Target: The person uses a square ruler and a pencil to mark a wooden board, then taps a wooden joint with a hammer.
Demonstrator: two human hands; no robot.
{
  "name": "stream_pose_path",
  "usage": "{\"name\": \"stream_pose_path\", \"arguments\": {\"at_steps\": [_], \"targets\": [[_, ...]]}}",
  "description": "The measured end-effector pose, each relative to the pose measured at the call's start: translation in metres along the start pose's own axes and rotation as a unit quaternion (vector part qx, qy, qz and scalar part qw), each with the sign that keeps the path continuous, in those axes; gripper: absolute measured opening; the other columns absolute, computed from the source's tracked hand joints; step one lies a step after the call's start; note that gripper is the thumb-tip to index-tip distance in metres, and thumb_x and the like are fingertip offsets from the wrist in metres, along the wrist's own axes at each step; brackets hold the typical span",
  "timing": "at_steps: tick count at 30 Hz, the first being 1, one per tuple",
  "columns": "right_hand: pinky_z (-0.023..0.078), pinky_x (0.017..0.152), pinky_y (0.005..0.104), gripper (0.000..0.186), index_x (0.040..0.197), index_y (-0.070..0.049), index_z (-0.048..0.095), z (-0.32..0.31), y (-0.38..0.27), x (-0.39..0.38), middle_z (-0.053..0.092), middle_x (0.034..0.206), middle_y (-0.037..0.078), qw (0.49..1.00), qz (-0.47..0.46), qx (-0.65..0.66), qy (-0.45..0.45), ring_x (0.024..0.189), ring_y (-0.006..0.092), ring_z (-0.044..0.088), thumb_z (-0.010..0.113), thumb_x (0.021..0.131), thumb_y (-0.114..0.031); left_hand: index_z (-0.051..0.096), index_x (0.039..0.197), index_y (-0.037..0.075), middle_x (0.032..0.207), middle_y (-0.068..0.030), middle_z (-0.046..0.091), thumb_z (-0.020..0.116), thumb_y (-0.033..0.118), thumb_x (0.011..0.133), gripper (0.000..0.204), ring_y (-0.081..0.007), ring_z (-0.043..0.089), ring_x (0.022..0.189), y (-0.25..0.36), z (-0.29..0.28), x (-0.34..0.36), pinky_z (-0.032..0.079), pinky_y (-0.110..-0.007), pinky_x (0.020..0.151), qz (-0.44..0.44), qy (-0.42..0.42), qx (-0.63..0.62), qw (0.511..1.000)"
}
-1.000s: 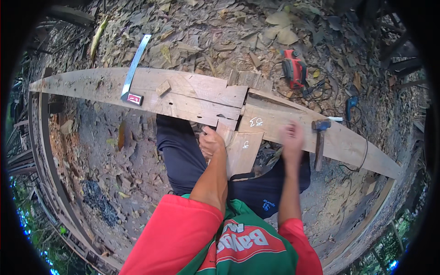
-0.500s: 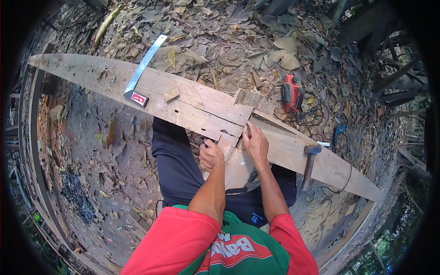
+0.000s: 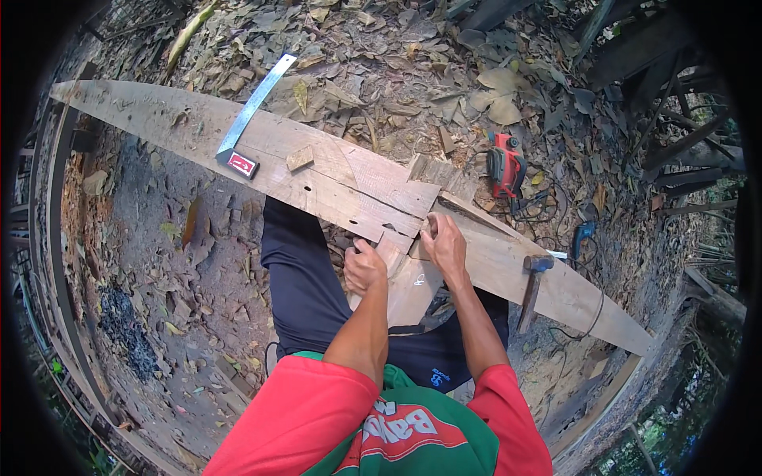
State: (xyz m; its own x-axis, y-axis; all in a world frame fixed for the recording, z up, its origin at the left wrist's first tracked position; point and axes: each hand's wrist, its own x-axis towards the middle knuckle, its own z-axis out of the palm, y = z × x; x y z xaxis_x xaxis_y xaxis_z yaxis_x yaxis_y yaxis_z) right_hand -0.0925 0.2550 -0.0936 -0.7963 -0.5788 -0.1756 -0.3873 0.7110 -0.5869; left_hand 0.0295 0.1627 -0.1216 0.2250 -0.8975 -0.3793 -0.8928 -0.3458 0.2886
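A long wooden plank [image 3: 270, 159] lies across my lap, with cracks and small dark holes near its right end. That end meets a second plank [image 3: 500, 258] running off to the right. My left hand [image 3: 366, 268] is closed at the lower edge of the first plank, against a short wooden piece [image 3: 394, 247] that meets the joint; the fingertips are hidden. On the other side of that piece, my right hand [image 3: 445, 244] has its fingers bent together at the plank's end corner. What is under those fingers does not show.
A metal square [image 3: 255, 105] and a small wood block [image 3: 300, 158] rest on the left plank. A hammer [image 3: 536, 282] lies across the right plank. Beyond it, on leaf-strewn ground, are a red electric planer [image 3: 506, 165] and a blue power tool [image 3: 585, 236] with cords.
The view has shifted slightly. Both hands keep nearly the same place at the joint, and the planks and tools stay where they were.
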Motion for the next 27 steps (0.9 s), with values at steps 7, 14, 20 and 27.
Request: {"name": "stream_pose_path", "arguments": {"at_steps": [7,14,20,27], "targets": [[0.052,0.081,0.0447,0.036,0.11,-0.004,0.061,-0.006,-0.005,0.012,0.066,0.103,0.015,0.996,0.043,0.011,-0.082,0.096,0.0354,0.065,0.074,0.079,-0.017,0.074,0.106,0.008,0.105,-0.0207,0.072,0.044,0.053,0.094,0.055,-0.0405,0.067,0.099,-0.003,-0.001,0.004,0.05,-0.051,0.089,-0.005,0.012,-0.013,1.0],[0.052,0.084,0.046,0.036,0.108,-0.003,0.055,-0.01,0.003,0.014,0.066,0.105,0.018,0.995,0.042,0.006,-0.086,0.101,0.0385,0.064,0.073,0.079,-0.015,0.075,0.104,0.011,0.101,-0.0163,0.074,0.049,0.055,0.092,0.052,-0.0386,0.069,0.096,0.0,-0.001,-0.003,0.05,-0.052,0.088,-0.009,0.008,-0.003,1.0],[0.051,0.072,0.0423,0.029,0.104,0.0,0.061,0.009,0.014,-0.009,0.063,0.083,0.015,0.994,0.021,0.091,0.05,0.08,0.0334,0.065,0.069,0.081,-0.014,0.075,0.104,0.008,0.107,-0.0179,0.073,0.049,0.055,0.094,0.055,-0.0402,0.068,0.101,-0.028,0.025,-0.003,0.052,-0.051,0.088,0.079,0.074,-0.031,0.994],[0.05,0.061,0.0381,0.038,0.089,0.004,0.066,0.054,0.012,-0.157,0.066,0.07,0.016,0.953,0.159,0.21,0.149,0.062,0.0225,0.066,0.062,0.097,-0.033,0.075,0.1,0.002,0.104,-0.0213,0.073,0.046,0.052,0.094,0.058,-0.0418,0.069,0.1,-0.022,0.033,0.007,0.051,-0.051,0.091,0.081,0.072,-0.049,0.993]]}}
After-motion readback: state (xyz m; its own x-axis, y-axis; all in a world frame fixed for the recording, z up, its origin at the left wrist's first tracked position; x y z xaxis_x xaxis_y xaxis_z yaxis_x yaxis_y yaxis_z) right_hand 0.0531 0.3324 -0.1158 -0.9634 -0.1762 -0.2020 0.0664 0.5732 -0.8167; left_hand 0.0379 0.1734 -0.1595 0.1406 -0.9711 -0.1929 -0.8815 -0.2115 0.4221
